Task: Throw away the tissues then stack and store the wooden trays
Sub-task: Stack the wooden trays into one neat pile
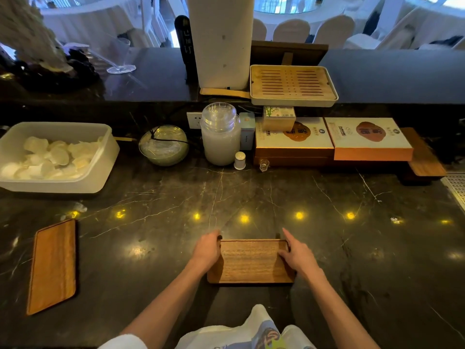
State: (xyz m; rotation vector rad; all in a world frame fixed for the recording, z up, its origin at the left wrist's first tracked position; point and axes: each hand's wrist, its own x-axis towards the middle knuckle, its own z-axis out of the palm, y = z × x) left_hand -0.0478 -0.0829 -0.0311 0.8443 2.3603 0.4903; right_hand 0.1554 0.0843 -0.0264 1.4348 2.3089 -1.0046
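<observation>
A dark wooden tray (251, 263) lies flat on the black marble counter right in front of me. My left hand (207, 250) grips its left short edge, and my right hand (295, 255) holds its right edge with the thumb resting on the tray's surface. A second, lighter wooden tray (52, 267) lies lengthwise at the counter's near left, apart from both hands. Another wooden tray (425, 157) sits at the far right, partly under boxes. No tissues are visible on the counter.
A white plastic bin (100, 157) with white pieces stands at left. Behind the middle are a green bowl (163, 146), a glass jar (221, 137), a small white shaker (239, 160) and two tea boxes (370, 139). A slatted tea tray (293, 84) sits on the raised ledge.
</observation>
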